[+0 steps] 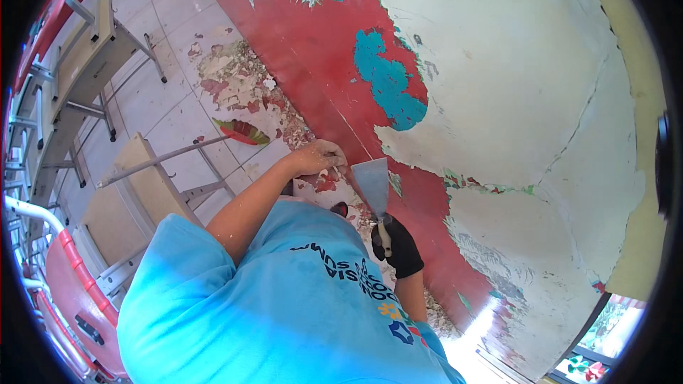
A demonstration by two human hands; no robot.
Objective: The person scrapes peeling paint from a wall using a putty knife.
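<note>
My right hand [400,250], in a black glove, is wrapped round the pale handle of a putty knife [371,183]. Its broad grey blade points up beside the lower red band of the wall [313,64]. My bare left hand [318,158] is dusty, its fingers curled together close to the blade's left side. Whether a small piece sits between those fingertips I cannot make out. Paint has come off much of the wall, baring whitish plaster [491,64] and a turquoise patch [388,82].
Paint flakes and rubble [238,78] lie along the foot of the wall on the tiled floor [167,11]. A broom [244,132] with red and green bristles lies to my left. Chairs with wooden seats [92,50] and a red chair [78,299] crowd the left side.
</note>
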